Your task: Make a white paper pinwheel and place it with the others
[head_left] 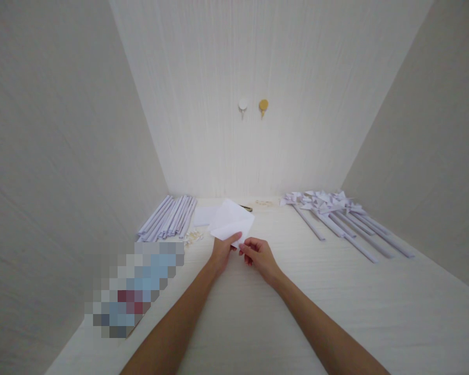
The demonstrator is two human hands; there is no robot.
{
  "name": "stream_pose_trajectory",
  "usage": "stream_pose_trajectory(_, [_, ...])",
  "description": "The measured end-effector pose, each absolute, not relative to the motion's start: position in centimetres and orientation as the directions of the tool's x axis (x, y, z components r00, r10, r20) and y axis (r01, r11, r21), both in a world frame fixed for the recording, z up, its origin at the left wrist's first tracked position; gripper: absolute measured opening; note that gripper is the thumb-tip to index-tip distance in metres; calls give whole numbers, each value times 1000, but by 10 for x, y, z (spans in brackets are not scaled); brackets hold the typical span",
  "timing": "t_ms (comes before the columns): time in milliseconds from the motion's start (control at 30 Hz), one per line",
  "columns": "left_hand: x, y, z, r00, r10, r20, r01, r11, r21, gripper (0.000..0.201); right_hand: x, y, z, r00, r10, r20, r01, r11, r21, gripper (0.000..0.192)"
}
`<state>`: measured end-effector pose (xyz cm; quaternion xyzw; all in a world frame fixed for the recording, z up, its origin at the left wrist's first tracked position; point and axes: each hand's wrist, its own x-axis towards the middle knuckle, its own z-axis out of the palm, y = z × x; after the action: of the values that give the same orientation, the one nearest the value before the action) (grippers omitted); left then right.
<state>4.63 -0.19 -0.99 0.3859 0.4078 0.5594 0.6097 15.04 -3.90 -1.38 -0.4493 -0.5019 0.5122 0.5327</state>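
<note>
the left hand (222, 251) and the right hand (259, 255) meet at the near edge of a white sheet of paper (232, 222), each pinching it between thumb and fingers, the other fingers curled in. the sheet is folded or bent, tilted up off the desk (258, 323) toward the back wall. both forearms are bare and reach forward from the lower edge of the view, converging at the paper. just behind the sheet lies another flat white sheet (204, 215), and a small dark object (247, 208) that is too small to make out. to the left is a bundle of rolled paper sticks (170, 217), with small scraps (194, 237) beside it. to the right lie paper pinwheels (336, 213) on sticks. the desk is pale, boxed in by pale walls; two hooks (252, 106) sit on the back wall.
</note>
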Motion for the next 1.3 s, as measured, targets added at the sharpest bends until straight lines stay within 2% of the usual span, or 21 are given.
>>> stream_pose_trajectory(367, [48,-6,-3,82,996,-27,-403,58,913,26,151,-41,-11,-44,991,130,-107,124,-986,10])
stream_pose_trajectory(633, [48,-4,-4,58,998,-33,-437,55,898,28,151,-41,-10,-31,997,75,-142,70,-987,4])
stream_pose_trajectory(733, [48,-4,-5,84,996,-32,-407,64,911,24,152,-41,-9,5,998,56,-146,56,-988,15])
stream_pose_trajectory(833, [47,-3,-7,94,995,-36,-382,69,922,26,150,-40,-11,32,998,56,-53,57,-997,25])
stream_pose_trajectory(1000, [47,-3,-10,86,996,-37,-369,66,927,37,150,-38,-17,94,988,126,-32,130,-991,24])
stream_pose_trajectory(1133, [48,-4,-10,108,994,9,-375,32,927,40,151,-37,-19,91,988,124,-66,130,-989,25])
stream_pose_trajectory(1300, [48,-4,-10,99,995,1,-353,34,935,45,150,-37,-17,89,984,153,-89,161,-983,27])
